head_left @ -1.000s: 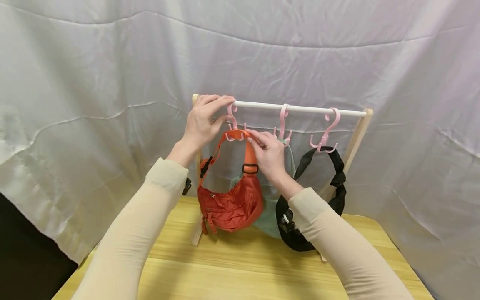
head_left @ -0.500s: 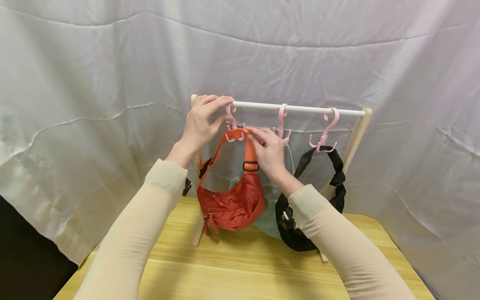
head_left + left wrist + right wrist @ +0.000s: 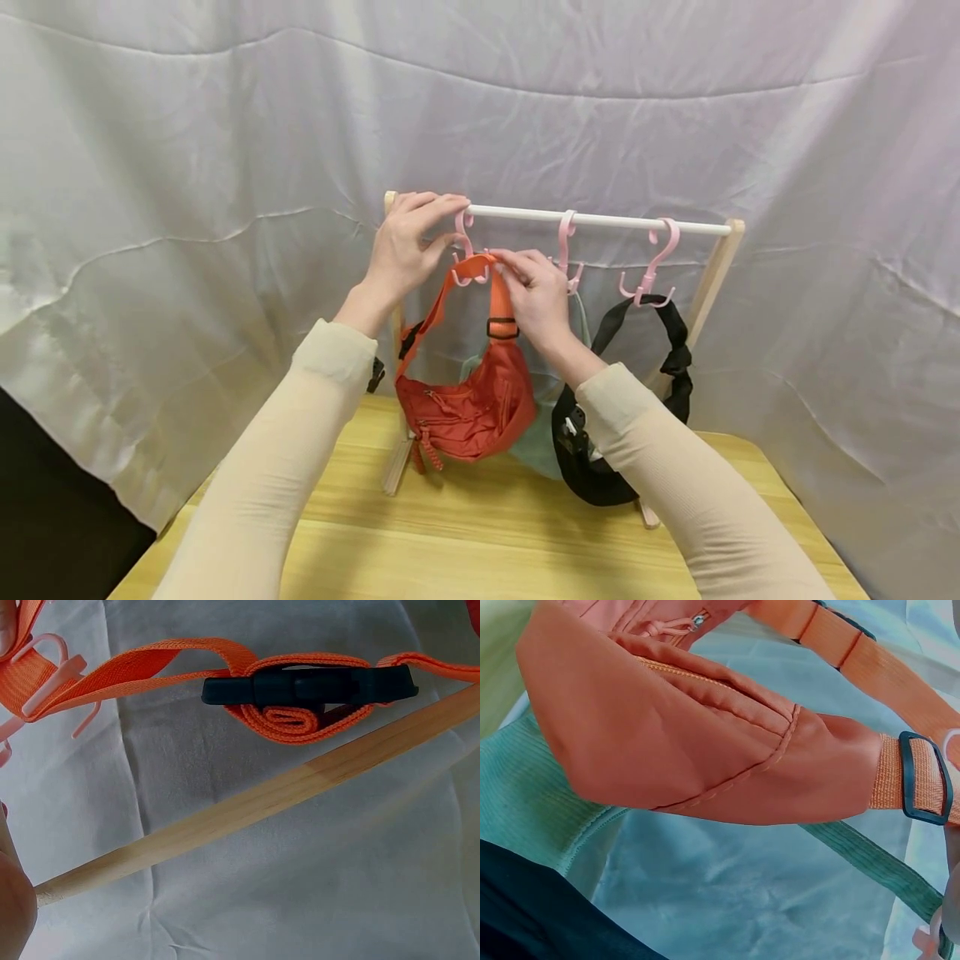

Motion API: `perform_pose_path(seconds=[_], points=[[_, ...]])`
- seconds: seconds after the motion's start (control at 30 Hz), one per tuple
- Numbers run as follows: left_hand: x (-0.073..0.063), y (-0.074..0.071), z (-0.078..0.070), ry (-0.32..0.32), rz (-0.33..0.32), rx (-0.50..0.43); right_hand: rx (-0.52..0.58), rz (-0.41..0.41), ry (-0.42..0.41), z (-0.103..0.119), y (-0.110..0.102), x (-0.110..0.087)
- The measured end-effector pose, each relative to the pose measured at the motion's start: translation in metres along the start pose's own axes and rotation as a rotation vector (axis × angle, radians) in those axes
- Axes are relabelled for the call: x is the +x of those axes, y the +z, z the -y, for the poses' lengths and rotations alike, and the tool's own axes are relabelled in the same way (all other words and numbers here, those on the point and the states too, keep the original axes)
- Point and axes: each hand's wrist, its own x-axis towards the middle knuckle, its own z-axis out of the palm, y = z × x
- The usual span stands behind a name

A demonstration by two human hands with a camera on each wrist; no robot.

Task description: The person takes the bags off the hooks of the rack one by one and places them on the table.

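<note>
In the head view my left hand lies over the left end of the white rail, its thumb at the stem of a pink hook. A red crossbody bag hangs below by its orange strap, which passes over that hook's lower prongs. My right hand pinches the strap just right of the prongs. A black buckle with rolled webbing shows on the strap in the left wrist view. The black slide adjuster sits at the bag's end in the right wrist view.
Two more pink hooks hang along the rail, one in the middle and one at right. A black bag hangs from the right one; a green bag is partly hidden behind the red one. Wooden posts stand on the wooden table.
My right hand has edged slightly upward with the strap. The slide adjuster and the right end of the red bag have risen a little; my left hand stays in place.
</note>
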Motion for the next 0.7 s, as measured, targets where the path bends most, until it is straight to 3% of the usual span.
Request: perform_pose_path(seconds=[0.7], points=[[0.001, 0.005, -0.002, 0.014, -0.005, 0.008, 0.003, 0.007, -0.078, 0.002, -0.001, 0.012]])
